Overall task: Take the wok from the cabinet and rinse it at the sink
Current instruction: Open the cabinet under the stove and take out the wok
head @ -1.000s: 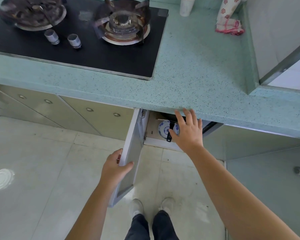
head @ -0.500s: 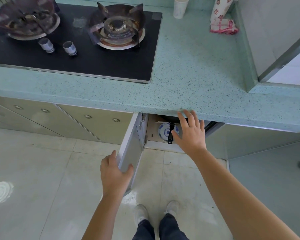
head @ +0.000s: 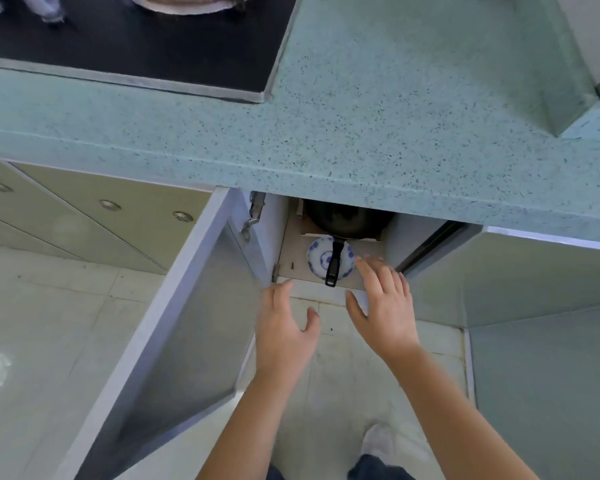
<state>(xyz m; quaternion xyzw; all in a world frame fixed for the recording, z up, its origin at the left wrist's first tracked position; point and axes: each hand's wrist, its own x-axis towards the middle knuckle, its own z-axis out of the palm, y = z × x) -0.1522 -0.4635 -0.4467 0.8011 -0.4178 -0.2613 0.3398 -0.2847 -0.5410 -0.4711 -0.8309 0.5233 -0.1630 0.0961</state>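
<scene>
A black wok [head: 349, 221] sits inside the open cabinet under the green counter, mostly hidden by the counter edge. Its black handle [head: 335, 265] sticks out toward me over a blue-and-white bowl [head: 317, 263]. My right hand [head: 383, 306] hovers just right of the handle, fingers spread, holding nothing. My left hand [head: 284, 327] is below and left of the handle, open, clear of the cabinet door [head: 174, 323].
The open door swings out to the left and another door [head: 534, 271] stands open on the right. A black gas hob [head: 136, 39] lies on the speckled green counter [head: 395, 116]. My shoes [head: 378, 441] stand on the pale tiled floor.
My left hand has let go of the door edge and moved right toward the cabinet opening. My right hand dropped lower beside the wok handle. The view has come closer to the cabinet.
</scene>
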